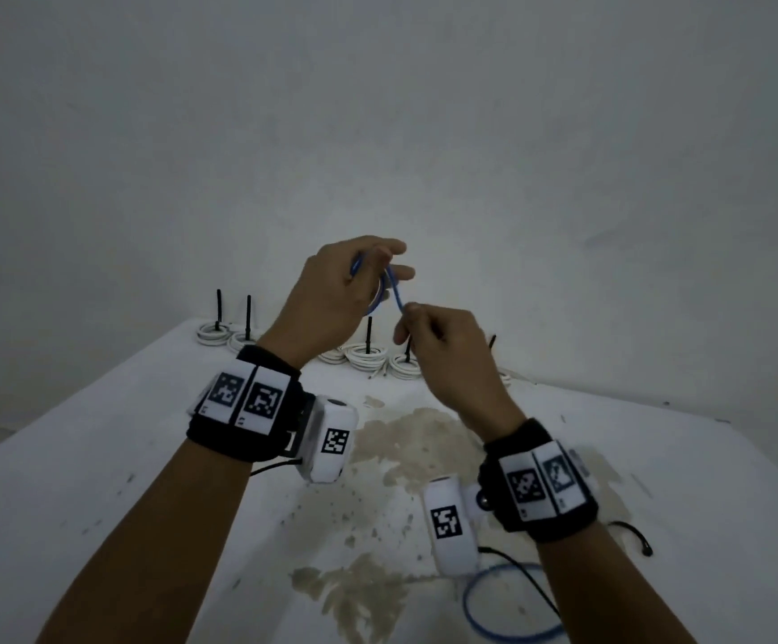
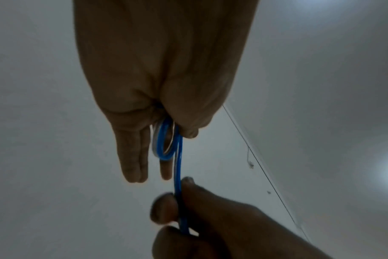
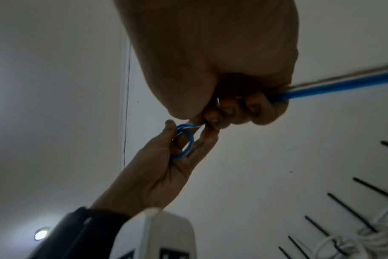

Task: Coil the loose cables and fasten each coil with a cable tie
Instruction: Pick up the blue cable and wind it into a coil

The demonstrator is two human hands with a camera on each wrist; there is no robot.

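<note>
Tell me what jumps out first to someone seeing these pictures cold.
The two hands raised over the table centre: the left hand holds a small coil of blue cable around its fingers, while the right hand pinches the strand running off it. Behind them, along the table by the wall, sit white coils with black ties sticking up. More blue cable loops at the near right edge.

We seem to be in a bare workroom, not a furnished home. A plain grey-white plastered wall (image 1: 424, 109) fills everything toward twelve o'clock. Before us stands a white painted table (image 1: 98, 457), scuffed and blotched with brownish stains (image 1: 405, 439). Along its far edge, from eleven to one o'clock, sit white coiled cables (image 1: 368, 357) bound with upright black cable ties (image 1: 369, 334).
</note>
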